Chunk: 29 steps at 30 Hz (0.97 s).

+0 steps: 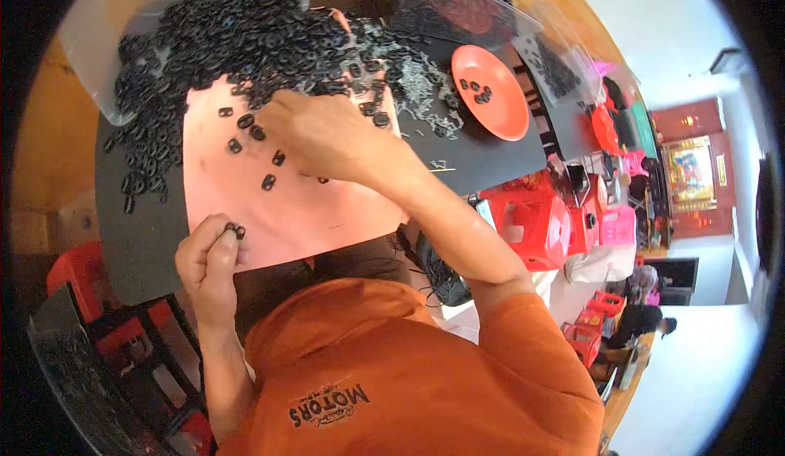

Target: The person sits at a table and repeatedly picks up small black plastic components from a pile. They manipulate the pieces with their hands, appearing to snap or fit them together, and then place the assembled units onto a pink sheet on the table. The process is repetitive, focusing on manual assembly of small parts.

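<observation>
Between the thumb and fingers of my left hand point(209, 257), at the near left edge of a pink sheet point(302, 219), is a small black two-holed plastic piece point(236, 230). My right hand point(307, 133) reaches over the far half of the sheet with its fingers curled down. Its fingertips are partly hidden, so what they hold cannot be made out. Beside them lies a loose black piece point(257, 132), and several more are scattered on the sheet, one of them point(268, 182) nearer to me. A big heap of black pieces point(229, 27) covers the sheet's far side.
An orange-red plate point(499, 113) with several black pieces stands to the right on the dark table point(491, 166). Pale plastic scraps point(419, 84) lie next to the heap. Clear bins point(90, 27) stand at the back. Red stools point(527, 227) and a person point(638, 323) are farther right.
</observation>
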{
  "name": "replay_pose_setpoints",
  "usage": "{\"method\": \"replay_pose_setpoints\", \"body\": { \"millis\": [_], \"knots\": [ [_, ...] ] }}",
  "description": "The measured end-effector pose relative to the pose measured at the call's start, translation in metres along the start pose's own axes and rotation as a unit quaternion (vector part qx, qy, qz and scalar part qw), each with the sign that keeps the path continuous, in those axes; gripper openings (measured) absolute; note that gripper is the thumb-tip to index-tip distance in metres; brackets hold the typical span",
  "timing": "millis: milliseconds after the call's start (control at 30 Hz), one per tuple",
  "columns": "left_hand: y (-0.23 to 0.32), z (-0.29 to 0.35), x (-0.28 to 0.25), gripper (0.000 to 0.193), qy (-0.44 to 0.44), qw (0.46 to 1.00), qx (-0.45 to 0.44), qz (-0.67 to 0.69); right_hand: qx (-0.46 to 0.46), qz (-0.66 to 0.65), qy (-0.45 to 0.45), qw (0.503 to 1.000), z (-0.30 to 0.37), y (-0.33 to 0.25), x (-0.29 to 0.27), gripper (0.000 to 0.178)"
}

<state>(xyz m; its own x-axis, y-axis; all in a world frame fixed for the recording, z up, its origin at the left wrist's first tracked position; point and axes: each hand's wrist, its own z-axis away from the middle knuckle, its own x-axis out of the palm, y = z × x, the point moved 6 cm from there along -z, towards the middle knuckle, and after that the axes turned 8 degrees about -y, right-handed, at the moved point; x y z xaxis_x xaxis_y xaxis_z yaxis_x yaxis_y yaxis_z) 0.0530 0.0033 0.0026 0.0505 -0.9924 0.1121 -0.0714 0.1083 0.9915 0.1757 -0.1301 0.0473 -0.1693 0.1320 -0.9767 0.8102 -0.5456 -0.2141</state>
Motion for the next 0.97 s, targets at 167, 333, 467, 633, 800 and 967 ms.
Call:
{"method": "replay_pose_setpoints", "body": {
  "millis": [167, 333, 467, 633, 800, 967],
  "knots": [
    [0.003, 0.003, -0.002, 0.014, 0.018, 1.000, -0.004, -0.014, -0.002, 0.004, 0.000, 1.000, 0.002, -0.005, 0.006, 0.029],
    [0.009, 0.001, -0.001, 0.018, 0.001, 0.999, 0.035, -0.041, -0.085, -0.085, 0.077, 0.990, 0.002, -0.031, -0.013, 0.024],
    [0.009, 0.005, -0.008, 0.020, 0.004, 0.998, 0.060, -0.004, -0.073, -0.097, 0.044, 0.992, -0.021, -0.067, -0.025, 0.011],
    [0.012, 0.007, -0.005, 0.018, -0.060, 0.992, 0.109, 0.001, -0.198, -0.019, 0.012, 0.980, -0.073, -0.101, 0.005, 0.011],
    [0.012, 0.009, -0.001, 0.015, -0.060, 0.992, 0.102, 0.036, -0.175, 0.040, -0.045, 0.983, -0.078, -0.102, 0.016, 0.009],
    [0.007, 0.008, -0.003, 0.018, -0.106, 0.987, 0.110, -0.040, -0.148, 0.060, -0.077, 0.984, -0.078, -0.093, 0.026, 0.010]
  ]
}}
